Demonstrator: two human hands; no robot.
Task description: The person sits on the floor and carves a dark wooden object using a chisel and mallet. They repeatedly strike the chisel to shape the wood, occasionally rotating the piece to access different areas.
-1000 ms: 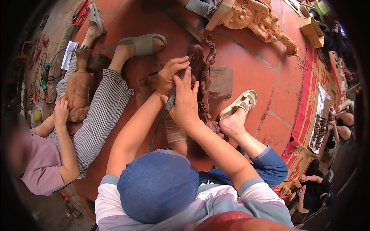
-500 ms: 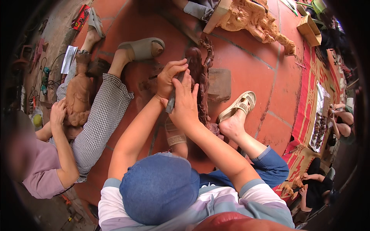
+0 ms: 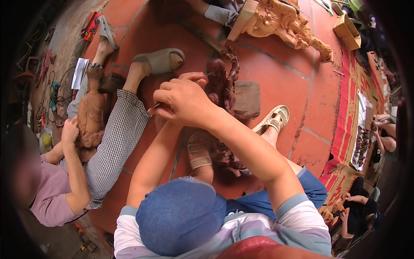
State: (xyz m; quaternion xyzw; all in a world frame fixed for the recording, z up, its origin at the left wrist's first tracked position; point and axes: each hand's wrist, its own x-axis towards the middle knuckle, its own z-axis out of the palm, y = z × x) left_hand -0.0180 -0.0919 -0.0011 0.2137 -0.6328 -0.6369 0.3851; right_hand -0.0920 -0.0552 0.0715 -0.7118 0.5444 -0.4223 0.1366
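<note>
Both my hands are together at mid-picture, above a dark red-brown wood carving (image 3: pixel 215 71). My right hand (image 3: pixel 185 101) lies on top, fingers curled around a thin metal carving chisel (image 3: pixel 207 75) seen nearly edge-on. One end of it points toward the carving; the other sticks out by my curled fingers. Beneath is my left hand (image 3: pixel 192 77), mostly covered, with bent fingers closed at the chisel's far end. The carving has a rounded top and a knobbly, branch-like side piece; my right hand and forearm cover its middle. Its lower part shows between my feet.
A dark wooden block (image 3: pixel 247 97) sits right of the carving. At left, a seated person in checked trousers (image 3: pixel 116 142) holds a brown figure carving (image 3: pixel 91 108). A large pale wood carving (image 3: pixel 276 23) lies at the far side. Red-and-yellow matting (image 3: pixel 345 129) runs along the right.
My right hand has moved left and up, crossing over the left hand. The chisel has turned from steep to flatter. More of the carving's lower part shows.
</note>
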